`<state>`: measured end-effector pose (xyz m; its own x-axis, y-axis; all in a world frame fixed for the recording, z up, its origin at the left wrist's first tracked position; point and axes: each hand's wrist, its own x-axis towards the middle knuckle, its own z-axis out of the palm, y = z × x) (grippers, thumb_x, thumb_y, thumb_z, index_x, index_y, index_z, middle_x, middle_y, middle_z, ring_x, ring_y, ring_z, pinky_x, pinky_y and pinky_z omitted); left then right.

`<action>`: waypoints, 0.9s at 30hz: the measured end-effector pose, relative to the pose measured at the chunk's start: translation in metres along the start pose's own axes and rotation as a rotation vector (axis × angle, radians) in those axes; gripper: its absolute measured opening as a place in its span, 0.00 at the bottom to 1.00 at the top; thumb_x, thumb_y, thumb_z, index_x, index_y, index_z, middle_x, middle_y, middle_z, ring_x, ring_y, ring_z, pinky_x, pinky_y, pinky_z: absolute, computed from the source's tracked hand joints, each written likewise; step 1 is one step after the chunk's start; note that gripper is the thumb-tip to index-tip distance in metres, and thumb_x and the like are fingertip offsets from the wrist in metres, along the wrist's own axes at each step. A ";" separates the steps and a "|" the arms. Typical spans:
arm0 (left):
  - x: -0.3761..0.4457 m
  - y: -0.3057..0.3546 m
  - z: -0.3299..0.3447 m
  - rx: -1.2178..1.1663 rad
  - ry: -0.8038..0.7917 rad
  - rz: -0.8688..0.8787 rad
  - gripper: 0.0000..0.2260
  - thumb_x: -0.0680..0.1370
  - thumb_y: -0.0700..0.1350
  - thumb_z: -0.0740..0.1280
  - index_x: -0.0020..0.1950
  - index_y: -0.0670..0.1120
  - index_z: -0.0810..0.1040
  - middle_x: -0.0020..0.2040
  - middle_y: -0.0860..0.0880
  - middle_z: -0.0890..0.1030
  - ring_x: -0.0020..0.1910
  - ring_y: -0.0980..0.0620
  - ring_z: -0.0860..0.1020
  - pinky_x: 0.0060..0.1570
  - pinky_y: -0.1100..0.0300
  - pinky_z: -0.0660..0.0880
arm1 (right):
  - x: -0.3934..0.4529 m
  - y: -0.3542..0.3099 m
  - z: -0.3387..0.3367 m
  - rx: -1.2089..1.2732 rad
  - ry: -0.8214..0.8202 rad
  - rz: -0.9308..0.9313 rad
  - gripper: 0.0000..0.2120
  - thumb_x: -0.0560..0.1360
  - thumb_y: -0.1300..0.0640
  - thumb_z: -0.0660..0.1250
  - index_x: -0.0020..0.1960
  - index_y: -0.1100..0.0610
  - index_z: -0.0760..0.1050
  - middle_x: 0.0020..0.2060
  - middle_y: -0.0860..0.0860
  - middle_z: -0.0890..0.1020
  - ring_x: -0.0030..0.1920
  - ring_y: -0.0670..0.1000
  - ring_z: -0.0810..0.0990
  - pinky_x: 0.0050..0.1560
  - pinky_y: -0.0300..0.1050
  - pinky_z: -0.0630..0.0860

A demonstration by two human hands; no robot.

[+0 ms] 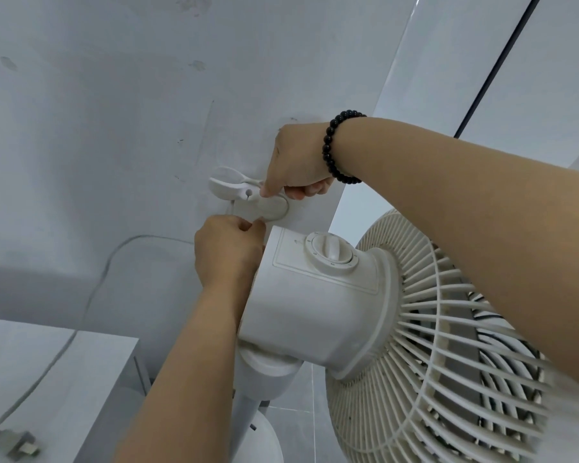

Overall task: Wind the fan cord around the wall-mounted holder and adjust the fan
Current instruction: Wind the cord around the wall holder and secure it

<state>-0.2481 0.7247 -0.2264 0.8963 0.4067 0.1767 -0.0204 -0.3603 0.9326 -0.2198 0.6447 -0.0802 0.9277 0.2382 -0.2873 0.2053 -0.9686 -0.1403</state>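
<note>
while the right hand (296,162) pinches the white plastic wall-mounted holder (248,195) from above, the left hand (228,252) pinches the thin white fan cord (104,272) just below it; the cord trails down-left to the plug (17,444), so the left hand is nearer for winding.

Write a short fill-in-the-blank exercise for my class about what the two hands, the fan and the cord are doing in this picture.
1. The right hand, at the wall-mounted holder, wears a bracelet of black ____ on its wrist.
2. The control knob sits on top of the fan's ____ housing.
3. The cord runs down the wall to a ____ lying on the white cabinet top.
4. The left hand pinches something just ____ the holder.

Missing words: beads; motor; plug; below
</note>
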 end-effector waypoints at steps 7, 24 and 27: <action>0.000 -0.002 -0.002 -0.031 -0.049 -0.064 0.13 0.73 0.47 0.71 0.35 0.38 0.78 0.31 0.41 0.71 0.32 0.47 0.67 0.29 0.60 0.60 | 0.004 -0.006 0.002 0.025 0.032 0.015 0.08 0.76 0.60 0.68 0.50 0.65 0.80 0.43 0.56 0.86 0.41 0.54 0.85 0.47 0.46 0.82; -0.002 0.003 -0.014 -0.358 -0.158 -0.227 0.15 0.75 0.39 0.70 0.28 0.46 0.77 0.18 0.55 0.76 0.18 0.60 0.74 0.20 0.71 0.69 | 0.002 -0.015 0.006 -0.295 0.026 0.016 0.18 0.77 0.63 0.56 0.32 0.59 0.76 0.27 0.51 0.82 0.36 0.52 0.81 0.44 0.41 0.77; -0.006 0.011 -0.017 -0.447 -0.120 -0.340 0.24 0.75 0.38 0.68 0.19 0.49 0.67 0.13 0.55 0.66 0.13 0.58 0.67 0.17 0.71 0.62 | 0.009 -0.017 0.009 -0.339 0.020 -0.003 0.17 0.77 0.63 0.56 0.33 0.60 0.77 0.31 0.53 0.81 0.38 0.53 0.80 0.42 0.41 0.75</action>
<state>-0.2610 0.7325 -0.2120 0.9288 0.3296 -0.1695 0.1164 0.1750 0.9777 -0.2178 0.6644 -0.0893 0.9323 0.2430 -0.2678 0.2969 -0.9372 0.1831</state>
